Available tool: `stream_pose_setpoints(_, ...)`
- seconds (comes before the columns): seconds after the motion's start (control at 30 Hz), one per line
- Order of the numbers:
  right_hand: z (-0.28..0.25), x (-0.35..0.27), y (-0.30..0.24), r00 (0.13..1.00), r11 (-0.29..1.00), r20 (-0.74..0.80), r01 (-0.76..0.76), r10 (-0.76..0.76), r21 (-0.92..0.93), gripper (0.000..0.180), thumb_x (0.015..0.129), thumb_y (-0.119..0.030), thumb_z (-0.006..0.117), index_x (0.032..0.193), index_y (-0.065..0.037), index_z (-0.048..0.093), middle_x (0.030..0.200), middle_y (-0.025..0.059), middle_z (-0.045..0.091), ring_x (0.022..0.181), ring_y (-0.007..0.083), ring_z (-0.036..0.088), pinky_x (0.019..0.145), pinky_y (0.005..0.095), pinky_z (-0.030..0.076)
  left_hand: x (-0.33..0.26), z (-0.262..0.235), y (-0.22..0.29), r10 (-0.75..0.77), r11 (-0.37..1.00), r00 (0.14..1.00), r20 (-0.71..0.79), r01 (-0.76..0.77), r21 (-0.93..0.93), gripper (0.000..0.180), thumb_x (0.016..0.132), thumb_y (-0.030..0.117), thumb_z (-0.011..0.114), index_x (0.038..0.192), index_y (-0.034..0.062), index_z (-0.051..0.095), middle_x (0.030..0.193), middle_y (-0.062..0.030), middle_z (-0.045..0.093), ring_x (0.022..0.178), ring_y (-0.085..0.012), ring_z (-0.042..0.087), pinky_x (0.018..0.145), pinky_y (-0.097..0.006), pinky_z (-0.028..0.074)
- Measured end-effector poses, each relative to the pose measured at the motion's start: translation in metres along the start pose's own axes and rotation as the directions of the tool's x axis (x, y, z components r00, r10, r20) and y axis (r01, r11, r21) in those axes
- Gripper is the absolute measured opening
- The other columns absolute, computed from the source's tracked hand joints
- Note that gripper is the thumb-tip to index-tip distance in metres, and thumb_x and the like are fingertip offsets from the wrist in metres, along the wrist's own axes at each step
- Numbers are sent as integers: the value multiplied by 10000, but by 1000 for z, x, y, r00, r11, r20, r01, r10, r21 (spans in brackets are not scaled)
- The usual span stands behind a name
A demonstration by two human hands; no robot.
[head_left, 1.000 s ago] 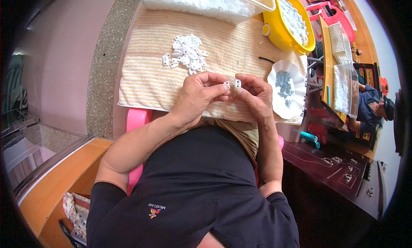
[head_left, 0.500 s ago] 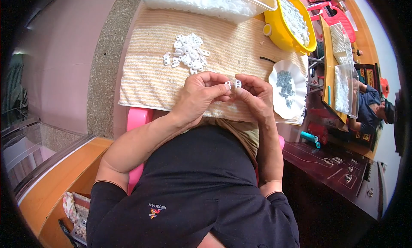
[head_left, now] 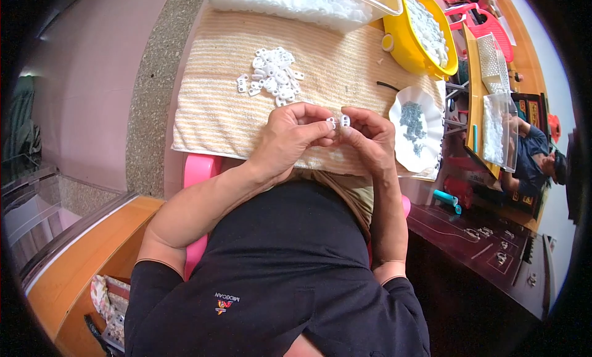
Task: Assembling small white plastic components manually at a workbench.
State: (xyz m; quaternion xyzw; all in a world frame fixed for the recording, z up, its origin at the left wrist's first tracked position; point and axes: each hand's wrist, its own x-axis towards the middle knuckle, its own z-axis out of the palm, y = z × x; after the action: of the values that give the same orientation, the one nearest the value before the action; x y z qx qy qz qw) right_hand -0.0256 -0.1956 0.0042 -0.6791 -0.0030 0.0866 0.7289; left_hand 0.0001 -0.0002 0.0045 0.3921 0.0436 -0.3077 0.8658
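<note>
Over the near edge of the striped towel, my two hands face each other with the fingertips close together. My left hand (head_left: 287,135) pinches a small white plastic piece (head_left: 332,123) between thumb and fingers. A second small white plastic piece with holes (head_left: 345,120) stands upright in the pinch of my right hand (head_left: 374,138). Whether the two pieces touch is too small to tell. Beyond my left hand lies a loose pile of similar white plastic pieces (head_left: 274,73). Right of my right hand, a white fluted dish (head_left: 431,132) holds many tiny dark grey parts (head_left: 412,121).
A clear bin (head_left: 385,2) of white pieces stands at the towel's (head_left: 213,110) far edge, beside a yellow tub (head_left: 454,64) also filled with them. A thin black strip (head_left: 388,85) lies near the dish. Another person (head_left: 533,153) sits at the far right.
The scene has shifted very slightly to the right in view. My hands keep almost the same pose, each still pinching its white piece.
</note>
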Motion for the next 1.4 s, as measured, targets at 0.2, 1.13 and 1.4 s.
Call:
stream_pose_setpoints(0.2,0,0,0,1000,999,3,4,-4,-35,313,862,12,647,1160,72,572,964,130,677,837,180,669,768,293,556,0,0,-1,8,1000,1000,-19,-8,-8,157,856,20,648,983,-56,597,849,-104,658,745,-140,640,691,-235,533)
stream_pose_setpoints(1.13,-2,-1,3,1000,999,28,-1,2,-54,334,862,37,636,1189,69,573,1007,133,668,890,182,661,792,291,547,2,-3,-5,9,1000,1000,17,-10,15,180,854,44,670,1005,-32,607,894,-95,667,770,-128,638,727,-261,552)
stream_pose_setpoints(1.4,0,-1,3,1000,1000,25,-2,3,-26,329,863,29,639,1183,74,574,1009,138,668,898,188,661,805,297,549,2,-3,-5,0,1000,1000,8,0,23,169,855,43,669,998,-29,612,892,-92,665,768,-131,637,732,-262,550)
